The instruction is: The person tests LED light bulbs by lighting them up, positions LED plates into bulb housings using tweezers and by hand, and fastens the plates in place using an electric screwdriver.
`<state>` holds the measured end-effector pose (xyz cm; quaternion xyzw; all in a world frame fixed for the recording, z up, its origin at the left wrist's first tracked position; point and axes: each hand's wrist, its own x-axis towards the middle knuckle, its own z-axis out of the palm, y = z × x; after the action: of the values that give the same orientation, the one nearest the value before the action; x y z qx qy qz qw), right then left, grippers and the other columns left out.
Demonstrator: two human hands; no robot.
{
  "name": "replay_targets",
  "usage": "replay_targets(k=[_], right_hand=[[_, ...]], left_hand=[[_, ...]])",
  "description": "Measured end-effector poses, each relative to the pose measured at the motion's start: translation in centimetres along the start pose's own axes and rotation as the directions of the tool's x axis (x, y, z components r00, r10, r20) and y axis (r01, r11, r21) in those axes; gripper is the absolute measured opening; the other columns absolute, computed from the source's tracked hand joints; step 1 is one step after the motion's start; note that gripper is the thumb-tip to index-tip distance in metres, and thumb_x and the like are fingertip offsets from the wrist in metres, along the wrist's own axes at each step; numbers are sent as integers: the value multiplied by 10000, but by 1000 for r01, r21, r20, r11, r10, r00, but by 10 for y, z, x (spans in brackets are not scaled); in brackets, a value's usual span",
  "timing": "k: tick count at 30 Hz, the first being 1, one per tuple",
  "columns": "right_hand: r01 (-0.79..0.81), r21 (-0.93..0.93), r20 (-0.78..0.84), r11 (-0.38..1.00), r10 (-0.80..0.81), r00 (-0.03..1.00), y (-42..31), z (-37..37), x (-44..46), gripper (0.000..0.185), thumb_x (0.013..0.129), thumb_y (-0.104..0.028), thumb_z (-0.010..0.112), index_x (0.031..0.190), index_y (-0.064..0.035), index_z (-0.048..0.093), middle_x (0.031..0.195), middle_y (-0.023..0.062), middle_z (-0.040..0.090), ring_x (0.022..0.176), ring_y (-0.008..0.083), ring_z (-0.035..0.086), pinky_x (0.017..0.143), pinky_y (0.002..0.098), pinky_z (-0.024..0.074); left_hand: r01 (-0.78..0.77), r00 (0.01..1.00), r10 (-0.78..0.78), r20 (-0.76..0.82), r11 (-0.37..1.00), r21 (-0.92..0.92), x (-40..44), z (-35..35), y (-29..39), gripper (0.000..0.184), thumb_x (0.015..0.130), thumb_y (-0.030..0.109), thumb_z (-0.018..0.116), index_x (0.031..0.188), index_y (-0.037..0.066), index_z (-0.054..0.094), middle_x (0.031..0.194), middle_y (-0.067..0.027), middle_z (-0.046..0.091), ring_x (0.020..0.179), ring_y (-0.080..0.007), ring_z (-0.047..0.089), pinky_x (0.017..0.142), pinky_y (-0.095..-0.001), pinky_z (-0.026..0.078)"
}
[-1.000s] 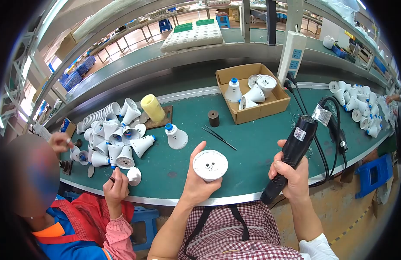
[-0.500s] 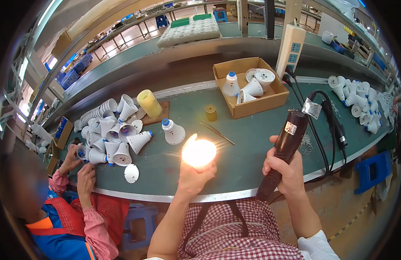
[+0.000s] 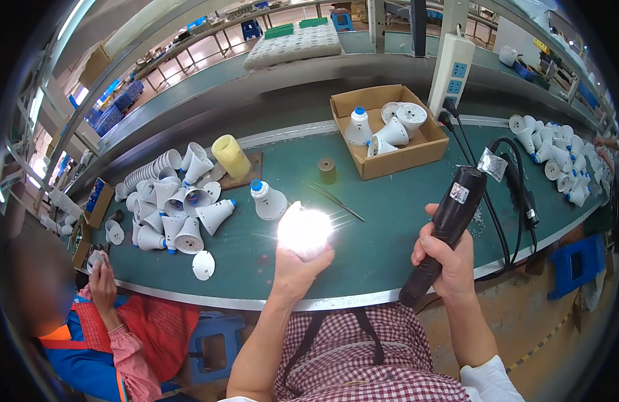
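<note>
My left hand (image 3: 294, 271) is closed around a brightly lit light bulb (image 3: 305, 231), whose glare hides its outline. In my right hand (image 3: 447, 258) is a thick black cylindrical hand tool (image 3: 453, 204) with a label on its side and a corded upper end. It tilts up to the right, over the table's front edge. Just beyond the lit bulb a white bulb housing with a blue cap (image 3: 268, 201) stands upright. A pair of tweezers (image 3: 337, 202) lies beyond the glow, near a small brown cylinder (image 3: 327, 171).
A cardboard box (image 3: 404, 161) holds several white housings. More housings are heaped at left (image 3: 169, 208) and far right (image 3: 557, 154). A white disc (image 3: 203, 266) and yellow roll (image 3: 231, 157) lie left. Cables hang from a power strip (image 3: 451, 74). A co-worker's hand (image 3: 103, 285) holds a small white part.
The co-worker's hands have drawn back from the heap toward the body, now with a small white part. The bulb's glow looks whiter. My hands have hardly moved.
</note>
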<state>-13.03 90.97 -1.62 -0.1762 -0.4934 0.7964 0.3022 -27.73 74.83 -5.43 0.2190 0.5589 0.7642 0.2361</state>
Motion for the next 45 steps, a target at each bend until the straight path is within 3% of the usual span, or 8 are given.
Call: replay_targets(k=[6,13,18,20,24,28,39,45], right_hand=[[180,167,-34,969,-176,984,-20,-16,-1,463,779,-55,509,1211,14,356,837,93,526,621,164,550,552,298,465],[413,-164,-97,896,-431,897,-59,-44,0,436,759,-39,493,1174,41,382,990,134,511,683,185,563,626,328,486],[562,-131,-189,817,-577,795,-83,-69,15,377,742,22,514,1109,34,430,924,111,538,630,163,554,580,301,472],[534,-59,-221,843,-533,817,-88,-63,15,375,732,42,539,1094,32,440,880,92,548,588,157,554,543,287,475],[84,-240,-73,967,-104,992,-80,-33,15,374,691,26,589,1038,18,450,826,107,558,548,155,560,496,262,479],[-194,-153,40,969,202,979,-49,-8,20,434,670,4,686,1037,15,455,828,98,571,597,152,572,522,258,481],[-109,-298,52,948,130,990,-23,-5,21,495,664,-88,746,1054,17,459,889,95,574,742,145,583,599,254,501],[-107,-289,70,951,133,989,-24,-5,17,482,672,-101,744,1043,22,463,863,89,577,751,137,583,594,251,500]], left_hand=[[7,1000,-7,14,1000,-21,4,1,2,914,556,-63,731,1315,42,233,962,-57,498,767,-147,539,659,-264,477],[-16,998,16,56,1000,-3,6,5,-5,925,572,26,716,1340,53,202,936,-61,527,784,-146,551,664,-265,474],[13,984,-4,176,999,-48,10,22,-1,897,539,121,751,1292,-10,280,1003,-72,520,892,-147,538,763,-260,450],[-172,957,129,258,973,152,13,27,-1,889,511,99,795,1254,-33,324,1057,-91,510,970,-162,522,827,-267,437],[-255,905,213,369,965,66,20,48,-1,888,486,74,836,1225,-12,352,1107,-105,489,1012,-178,509,872,-281,424],[-240,887,200,415,970,45,22,64,1,868,506,85,831,1223,13,348,1100,-98,491,1013,-168,506,873,-278,421],[-341,851,223,476,923,177,14,69,-7,803,546,103,801,1202,17,346,1078,-86,468,992,-169,510,848,-277,430],[-248,837,208,507,969,12,10,75,-3,763,580,55,747,1210,27,317,1080,-100,475,996,-168,509,843,-285,430]])
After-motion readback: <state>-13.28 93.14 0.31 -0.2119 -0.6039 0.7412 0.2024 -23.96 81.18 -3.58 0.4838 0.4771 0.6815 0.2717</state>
